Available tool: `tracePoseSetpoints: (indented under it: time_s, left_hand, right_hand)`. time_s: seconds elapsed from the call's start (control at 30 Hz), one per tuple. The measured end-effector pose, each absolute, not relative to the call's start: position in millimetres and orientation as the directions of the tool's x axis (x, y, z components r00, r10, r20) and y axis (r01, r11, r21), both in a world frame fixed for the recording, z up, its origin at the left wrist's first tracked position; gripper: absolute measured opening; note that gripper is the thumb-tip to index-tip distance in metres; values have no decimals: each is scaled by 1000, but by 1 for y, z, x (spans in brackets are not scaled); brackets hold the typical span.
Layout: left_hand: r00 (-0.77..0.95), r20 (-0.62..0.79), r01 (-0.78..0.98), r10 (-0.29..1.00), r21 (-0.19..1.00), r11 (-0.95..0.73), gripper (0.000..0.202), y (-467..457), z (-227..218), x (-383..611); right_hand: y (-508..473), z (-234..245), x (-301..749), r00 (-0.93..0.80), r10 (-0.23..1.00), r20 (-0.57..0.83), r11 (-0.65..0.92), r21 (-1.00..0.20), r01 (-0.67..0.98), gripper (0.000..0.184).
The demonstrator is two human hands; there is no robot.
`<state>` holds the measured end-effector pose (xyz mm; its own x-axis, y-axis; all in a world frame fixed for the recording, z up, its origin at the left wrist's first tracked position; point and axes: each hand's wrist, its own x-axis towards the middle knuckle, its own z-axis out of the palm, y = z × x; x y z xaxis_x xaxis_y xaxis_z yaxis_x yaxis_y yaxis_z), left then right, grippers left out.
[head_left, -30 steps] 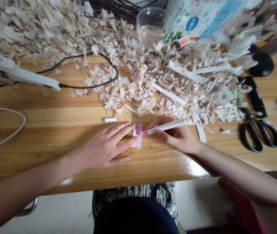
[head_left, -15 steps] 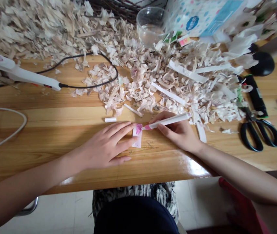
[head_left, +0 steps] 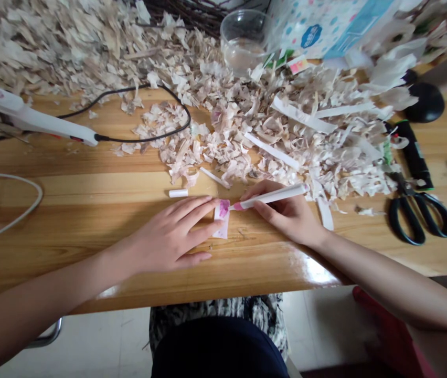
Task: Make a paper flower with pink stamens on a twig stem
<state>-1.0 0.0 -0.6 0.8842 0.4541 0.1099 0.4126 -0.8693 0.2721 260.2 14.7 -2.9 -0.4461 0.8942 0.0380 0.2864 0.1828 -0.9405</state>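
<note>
My left hand point(head_left: 180, 233) lies flat with its fingers stretched out. Its fingertips rest on the left edge of a small piece of white paper point(head_left: 220, 232) on the wooden table. The upper part of the paper carries a pink-purple patch of colour. Between the fingers of my right hand point(head_left: 286, 212) is a white marker pen point(head_left: 274, 196) with a pink collar. The pen slants down to the left, and its tip touches the coloured patch. A white pen cap point(head_left: 178, 193) lies above my left fingers.
Dry, pale petal-like flakes point(head_left: 223, 126) heap across the back, with paper strips point(head_left: 273, 150) on them. A white corded tool point(head_left: 46, 123) lies at left, near a white cable point(head_left: 40, 194). Black-handled scissors point(head_left: 406, 220) lie at right. A clear plastic tub point(head_left: 243, 44) stands at the back.
</note>
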Motion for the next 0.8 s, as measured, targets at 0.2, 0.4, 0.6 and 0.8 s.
tracePoseSetpoints:
  time_s: [0.2, 0.4, 0.6, 0.8]
  left_hand:
    - [887, 109, 409, 449, 267, -873, 50, -1, -1, -2]
    - [884, 108, 417, 456, 262, -870, 50, 0, -1, -1]
    - [884, 115, 414, 454, 261, -872, 50, 0, -1, -1]
    - [885, 114, 411, 452, 263, -873, 49, 0, 0, -1]
  right_hand:
    - [14, -2, 260, -448, 894, 34, 180, -941, 288, 24]
    - [14, -2, 260, -482, 875, 38, 192, -943, 273, 21]
    - [14, -1, 260, -514, 858, 8, 175, -945, 277, 22]
    - [14, -1, 260, -462, 885, 50, 195, -942, 272, 22]
